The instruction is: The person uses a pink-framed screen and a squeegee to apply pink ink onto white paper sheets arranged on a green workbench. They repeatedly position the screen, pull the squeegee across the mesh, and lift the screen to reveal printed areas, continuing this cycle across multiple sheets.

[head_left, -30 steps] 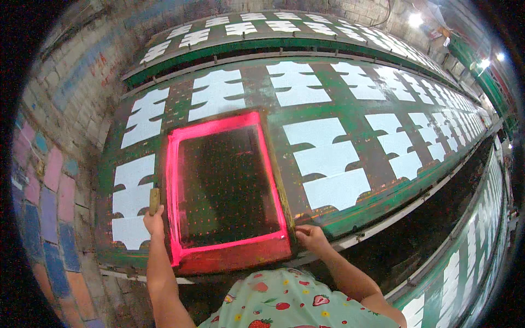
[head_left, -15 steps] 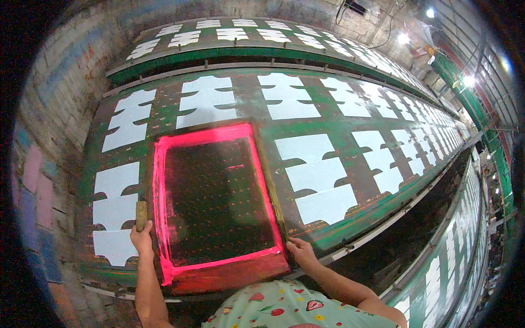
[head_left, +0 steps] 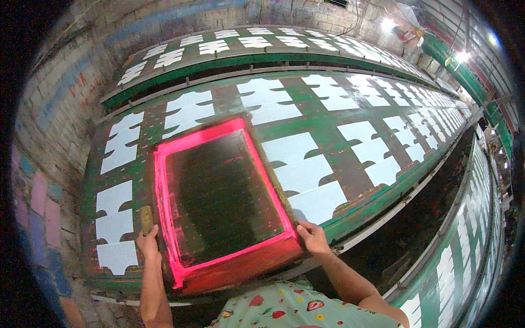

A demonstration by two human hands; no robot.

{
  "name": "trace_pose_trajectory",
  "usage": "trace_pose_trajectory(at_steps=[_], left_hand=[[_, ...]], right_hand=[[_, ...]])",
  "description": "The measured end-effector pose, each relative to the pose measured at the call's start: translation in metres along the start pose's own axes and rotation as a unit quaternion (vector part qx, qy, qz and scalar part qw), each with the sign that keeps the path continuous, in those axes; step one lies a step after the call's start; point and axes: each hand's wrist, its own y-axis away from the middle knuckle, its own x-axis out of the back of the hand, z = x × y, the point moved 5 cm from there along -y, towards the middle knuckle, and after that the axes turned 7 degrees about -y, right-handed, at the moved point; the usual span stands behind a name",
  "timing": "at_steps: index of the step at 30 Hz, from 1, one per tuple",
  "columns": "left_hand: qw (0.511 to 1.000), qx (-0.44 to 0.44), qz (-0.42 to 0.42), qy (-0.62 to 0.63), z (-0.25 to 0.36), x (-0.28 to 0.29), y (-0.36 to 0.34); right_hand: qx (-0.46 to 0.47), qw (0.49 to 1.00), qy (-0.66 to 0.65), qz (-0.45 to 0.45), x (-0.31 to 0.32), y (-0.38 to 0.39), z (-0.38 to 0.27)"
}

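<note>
A screen-printing frame (head_left: pixel 279 188) with dark mesh (head_left: pixel 219 197) and a bright pink border lies between my hands over the long green and brown table. Its right edge overlaps a column of white cut fabric pieces (head_left: pixel 320 191). My left hand (head_left: pixel 147 241) is closed at the frame's left side, around a short wooden block (head_left: pixel 146 218) whose lower end is hidden in the fingers. Near the frame's lower right corner, my right hand (head_left: pixel 313 238) grips its edge, thumb on top. I cannot tell how far the frame is off the table.
White fabric pieces lie in rows along the table, with another column (head_left: pixel 116 227) left of the frame. A metal rail (head_left: pixel 383 218) edges the table's near side. Similar tables stand beyond and at the right. A block wall (head_left: pixel 60 136) rises at the left.
The frame has shifted right with both hands, now covering part of the fabric column on its right. More table shows between it and the left column. The view has turned slightly.
</note>
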Motion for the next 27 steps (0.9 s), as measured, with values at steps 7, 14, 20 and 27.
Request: trace_pose_trajectory(at_steps=[7,14,20,27], left_hand=[[0.999,-0.038,0.026,-0.005,0.011,-0.143,0.093],[0.999,-0.014,0.004,0.036,-0.004,-0.266,0.159],[0.996,-0.058,0.029,-0.066,-0.004,-0.315,0.204],[0.995,-0.064,0.022,-0.067,-0.013,-0.339,0.211]], right_hand=[[-0.005,1.000,-0.005,0.019,0.125,-0.076,0.066],[0.004,0.999,-0.003,0.043,0.242,-0.125,0.116],[-0.007,0.996,-0.041,0.081,0.301,-0.153,0.160],[0.012,0.998,-0.037,0.050,0.333,-0.161,0.173]])
